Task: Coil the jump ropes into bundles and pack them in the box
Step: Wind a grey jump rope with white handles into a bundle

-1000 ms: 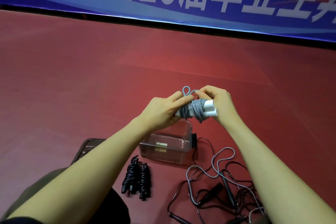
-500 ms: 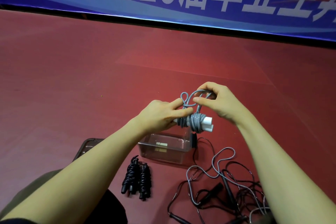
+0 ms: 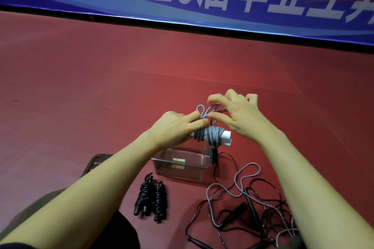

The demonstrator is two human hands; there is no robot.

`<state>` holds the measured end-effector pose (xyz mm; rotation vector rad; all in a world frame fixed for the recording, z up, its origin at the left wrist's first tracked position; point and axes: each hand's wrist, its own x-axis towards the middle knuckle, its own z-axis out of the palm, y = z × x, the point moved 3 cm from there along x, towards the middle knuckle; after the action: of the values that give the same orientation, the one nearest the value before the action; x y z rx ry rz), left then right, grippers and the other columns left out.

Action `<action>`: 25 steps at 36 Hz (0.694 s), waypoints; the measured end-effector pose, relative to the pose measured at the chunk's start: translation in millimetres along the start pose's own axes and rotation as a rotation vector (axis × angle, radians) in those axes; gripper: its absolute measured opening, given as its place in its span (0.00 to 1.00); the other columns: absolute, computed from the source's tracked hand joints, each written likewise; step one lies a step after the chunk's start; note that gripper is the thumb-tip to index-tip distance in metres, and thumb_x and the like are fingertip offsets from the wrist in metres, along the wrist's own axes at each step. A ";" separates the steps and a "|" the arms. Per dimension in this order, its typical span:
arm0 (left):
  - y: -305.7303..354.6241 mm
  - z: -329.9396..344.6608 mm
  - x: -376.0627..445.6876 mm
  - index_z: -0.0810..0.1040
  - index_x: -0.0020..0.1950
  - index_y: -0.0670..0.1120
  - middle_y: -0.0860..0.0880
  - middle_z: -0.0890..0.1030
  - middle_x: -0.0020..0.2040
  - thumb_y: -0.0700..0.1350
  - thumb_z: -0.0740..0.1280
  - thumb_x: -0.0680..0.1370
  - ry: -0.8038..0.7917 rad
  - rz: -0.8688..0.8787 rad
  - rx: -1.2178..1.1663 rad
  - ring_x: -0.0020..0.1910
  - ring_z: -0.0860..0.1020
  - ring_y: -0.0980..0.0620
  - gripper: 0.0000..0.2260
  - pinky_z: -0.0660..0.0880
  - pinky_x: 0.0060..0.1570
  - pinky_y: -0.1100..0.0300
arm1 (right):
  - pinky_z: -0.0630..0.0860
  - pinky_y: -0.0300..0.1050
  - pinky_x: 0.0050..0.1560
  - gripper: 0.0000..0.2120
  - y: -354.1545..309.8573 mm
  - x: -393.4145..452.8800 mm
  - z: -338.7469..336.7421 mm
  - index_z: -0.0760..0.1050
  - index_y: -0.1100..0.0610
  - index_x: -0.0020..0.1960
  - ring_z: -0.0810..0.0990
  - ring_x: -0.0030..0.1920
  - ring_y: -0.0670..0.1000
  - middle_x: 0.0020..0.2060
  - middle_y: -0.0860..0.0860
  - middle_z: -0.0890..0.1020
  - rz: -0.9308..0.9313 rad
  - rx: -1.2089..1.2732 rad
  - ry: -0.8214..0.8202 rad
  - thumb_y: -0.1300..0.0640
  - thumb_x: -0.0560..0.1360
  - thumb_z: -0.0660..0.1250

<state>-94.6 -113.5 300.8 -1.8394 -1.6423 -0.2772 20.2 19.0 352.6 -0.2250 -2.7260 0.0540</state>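
Grey jump rope bundle (image 3: 210,136), coiled around white handles, held above the clear box (image 3: 182,164). The left hand (image 3: 176,129) grips the bundle's left end, pinching a rope loop; the right hand (image 3: 240,115), fingers curled, pinches the loose rope just above. Black bundles (image 3: 150,198) lie on the floor near the box.

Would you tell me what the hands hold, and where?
Left hand grips the grey rope bundle at its handle end; right hand pinches its loose loop.

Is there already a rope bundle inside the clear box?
No, the clear box holds only small labels; the black bundle lies on the floor beside it.
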 end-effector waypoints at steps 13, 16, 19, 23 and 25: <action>1.9 -3.9 1.5 0.68 0.57 0.47 0.50 0.68 0.45 0.44 0.58 0.74 0.029 0.009 -0.029 0.21 0.71 0.45 0.12 0.61 0.17 0.62 | 0.53 0.47 0.42 0.14 -11.2 2.3 6.4 0.77 0.51 0.42 0.75 0.36 0.51 0.43 0.45 0.79 -0.172 -0.248 0.237 0.50 0.77 0.55; 0.9 -6.2 1.6 0.67 0.57 0.47 0.50 0.72 0.41 0.43 0.58 0.74 0.016 0.029 -0.003 0.21 0.71 0.46 0.12 0.61 0.17 0.61 | 0.48 0.45 0.42 0.14 -10.7 1.9 6.1 0.76 0.52 0.40 0.75 0.35 0.51 0.40 0.45 0.79 -0.109 -0.215 0.255 0.51 0.77 0.55; 3.5 -8.4 6.4 0.66 0.57 0.48 0.48 0.73 0.38 0.41 0.58 0.74 0.022 0.047 0.014 0.21 0.69 0.47 0.13 0.63 0.17 0.61 | 0.46 0.42 0.41 0.13 -4.7 5.2 6.5 0.74 0.55 0.38 0.75 0.33 0.53 0.34 0.48 0.76 0.004 -0.111 0.298 0.53 0.77 0.56; 7.9 -9.7 11.3 0.66 0.57 0.49 0.48 0.72 0.40 0.39 0.58 0.72 0.044 0.087 0.006 0.21 0.68 0.47 0.14 0.64 0.17 0.60 | 0.52 0.47 0.41 0.15 -2.2 9.9 15.3 0.74 0.58 0.38 0.76 0.33 0.56 0.34 0.51 0.78 0.086 -0.118 0.288 0.53 0.77 0.54; 5.5 -11.2 12.0 0.65 0.58 0.48 0.49 0.66 0.43 0.41 0.59 0.72 0.040 0.069 -0.023 0.22 0.70 0.46 0.15 0.64 0.17 0.61 | 0.52 0.48 0.45 0.13 -0.3 12.7 19.7 0.73 0.58 0.44 0.76 0.40 0.57 0.39 0.51 0.78 0.137 -0.125 0.195 0.54 0.81 0.54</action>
<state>-84.2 -110.4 314.3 -1.8909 -1.5513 -0.3025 0.9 20.7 339.5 -0.4300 -2.5188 -0.0958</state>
